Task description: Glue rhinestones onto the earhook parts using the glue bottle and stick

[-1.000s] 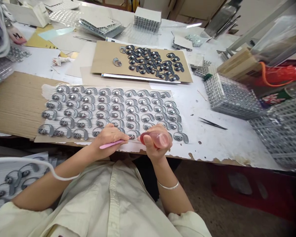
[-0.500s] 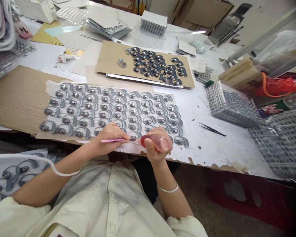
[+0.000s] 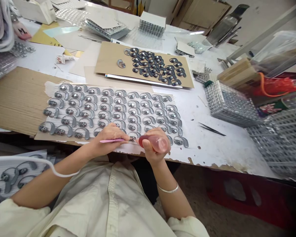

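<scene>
Cartons (image 3: 202, 16) stand beyond the chipped white table (image 3: 219, 148); left grip (image 3: 110, 134) pinches a pink tool (image 3: 111, 141), right grip (image 3: 153, 156) a reddish bottle (image 3: 156, 144).

Passage between grey hooks (image 3: 117, 108) and tweezers (image 3: 211, 129)

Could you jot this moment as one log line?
left hand: holds pink tool | right hand: grips reddish bottle | between them: gray hook-shaped piece on ribbed sheet | farther right: black tweezers on table
</scene>
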Available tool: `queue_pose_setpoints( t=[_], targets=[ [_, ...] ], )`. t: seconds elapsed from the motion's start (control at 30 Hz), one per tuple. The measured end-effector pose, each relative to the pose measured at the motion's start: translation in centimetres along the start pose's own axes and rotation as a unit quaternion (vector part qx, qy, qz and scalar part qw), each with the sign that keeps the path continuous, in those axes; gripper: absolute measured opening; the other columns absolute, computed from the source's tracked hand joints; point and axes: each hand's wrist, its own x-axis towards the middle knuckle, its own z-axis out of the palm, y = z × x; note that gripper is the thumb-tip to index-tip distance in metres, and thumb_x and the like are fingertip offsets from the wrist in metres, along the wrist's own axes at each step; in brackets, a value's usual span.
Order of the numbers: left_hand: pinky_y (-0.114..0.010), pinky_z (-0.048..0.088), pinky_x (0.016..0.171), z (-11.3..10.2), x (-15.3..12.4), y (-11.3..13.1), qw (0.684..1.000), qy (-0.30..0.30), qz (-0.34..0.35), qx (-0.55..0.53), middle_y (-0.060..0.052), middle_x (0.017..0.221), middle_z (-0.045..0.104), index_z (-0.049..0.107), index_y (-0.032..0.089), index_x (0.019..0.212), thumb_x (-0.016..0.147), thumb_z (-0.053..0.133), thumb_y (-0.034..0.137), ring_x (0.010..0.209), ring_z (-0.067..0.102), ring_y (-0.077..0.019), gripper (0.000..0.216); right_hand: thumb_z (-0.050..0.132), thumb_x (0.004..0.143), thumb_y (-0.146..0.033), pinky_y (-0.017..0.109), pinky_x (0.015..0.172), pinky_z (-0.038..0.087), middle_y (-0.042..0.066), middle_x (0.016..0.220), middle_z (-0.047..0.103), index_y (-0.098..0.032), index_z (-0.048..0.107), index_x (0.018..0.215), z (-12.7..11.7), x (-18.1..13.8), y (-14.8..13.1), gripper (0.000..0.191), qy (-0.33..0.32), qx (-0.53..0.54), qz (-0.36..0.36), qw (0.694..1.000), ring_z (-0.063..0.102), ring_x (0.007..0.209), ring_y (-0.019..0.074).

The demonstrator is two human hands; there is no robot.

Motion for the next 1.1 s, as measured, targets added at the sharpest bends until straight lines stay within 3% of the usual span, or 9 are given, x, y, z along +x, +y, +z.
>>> queue_pose_setpoints(
  t=[0.3,0.4,0.47,0.53,0.67,0.8,0.87,1.0,1.1],
  targets=[
    [-0.030,0.038,0.081,0.1,0.1,-0.1,1.000,0.003,0.001,-0.006,-0.002,0.088,0.073,0.066,0.018,0.090,0.092,0.055,0.028,0.078,0.067,-0.0140,0.015,0.063,0.080,-0.031,0.034,0.055,0.045,0.001,0.067,0.058,-0.021,0.058,0.082,0.0,-0.3,0.1,0.011,0.011,0.002,0.020,1.000,0.054,0.061,0.0160],
    [-0.030,0.040,0.080,0.1,0.2,0.2,1.000,0.001,-0.006,-0.009,-0.003,0.088,0.073,0.066,0.018,0.089,0.091,0.056,0.025,0.077,0.068,-0.0143,0.012,0.062,0.080,-0.044,0.033,0.054,0.045,0.001,0.068,0.056,-0.022,0.060,0.079,-0.3,-0.2,0.4,0.021,0.117,0.044,0.084,0.989,0.054,0.063,0.0165],
    [-0.029,0.041,0.080,0.0,0.2,0.6,1.000,0.017,-0.008,-0.009,-0.002,0.087,0.074,0.067,0.019,0.089,0.090,0.058,0.024,0.078,0.068,-0.0142,0.011,0.059,0.079,-0.053,0.030,0.049,0.044,0.001,0.068,0.053,-0.022,0.059,0.078,-0.9,0.5,0.8,0.030,0.203,0.086,0.146,0.964,0.052,0.060,0.0149],
    [-0.029,0.044,0.080,-0.4,0.4,0.8,0.998,0.057,-0.003,-0.009,-0.002,0.087,0.074,0.067,0.019,0.089,0.089,0.060,0.024,0.078,0.069,-0.0144,0.009,0.059,0.077,-0.058,0.027,0.042,0.044,0.000,0.072,0.051,-0.022,0.059,0.082,-1.6,1.8,1.2,0.036,0.241,0.137,0.211,0.937,0.051,0.059,0.0130],
    [-0.029,0.047,0.079,-1.2,1.2,0.3,0.992,0.117,0.035,0.014,-0.005,0.087,0.074,0.066,0.019,0.090,0.087,0.063,0.024,0.079,0.070,-0.0165,0.007,0.064,0.074,-0.057,0.021,0.035,0.042,-0.003,0.073,0.052,-0.024,0.055,0.093,-2.8,5.1,2.2,0.040,0.192,0.202,0.289,0.916,0.052,0.052,0.0090],
    [-0.031,0.045,0.079,-1.8,1.8,-0.1,0.993,0.055,0.092,0.038,-0.004,0.091,0.074,0.063,0.020,0.094,0.089,0.059,0.020,0.078,0.070,-0.0157,0.007,0.065,0.075,-0.053,0.019,0.033,0.037,-0.005,0.071,0.055,-0.023,0.052,0.083,-2.6,7.2,2.5,0.033,0.134,0.205,0.292,0.925,0.054,0.045,0.0076],
    [-0.031,0.045,0.078,-2.2,1.6,0.1,0.991,0.059,0.112,0.048,-0.004,0.092,0.074,0.062,0.020,0.095,0.088,0.060,0.018,0.076,0.069,-0.0149,0.008,0.065,0.075,-0.053,0.019,0.033,0.038,-0.004,0.072,0.056,-0.023,0.052,0.082,-2.4,7.2,2.2,0.033,0.132,0.208,0.280,0.928,0.056,0.046,0.0082],
    [-0.033,0.046,0.080,-3.7,0.6,1.2,0.989,0.133,0.041,0.043,-0.006,0.088,0.072,0.060,0.018,0.088,0.091,0.055,0.021,0.081,0.065,-0.0163,0.006,0.067,0.070,-0.057,0.022,0.034,0.039,-0.002,0.077,0.058,-0.021,0.056,0.082,-3.0,6.0,1.6,0.039,0.142,0.231,0.322,0.907,0.056,0.046,0.0094],
    [-0.037,0.046,0.088,-4.9,0.4,1.9,0.993,0.120,0.004,-0.002,-0.009,0.089,0.068,0.054,0.018,0.076,0.096,0.040,0.024,0.090,0.061,-0.0185,0.025,0.068,0.068,-0.058,0.022,0.034,0.040,-0.001,0.072,0.059,-0.020,0.057,0.076,-4.0,5.0,1.6,0.041,0.180,0.245,0.357,0.883,0.053,0.045,0.0090]
  ],
)
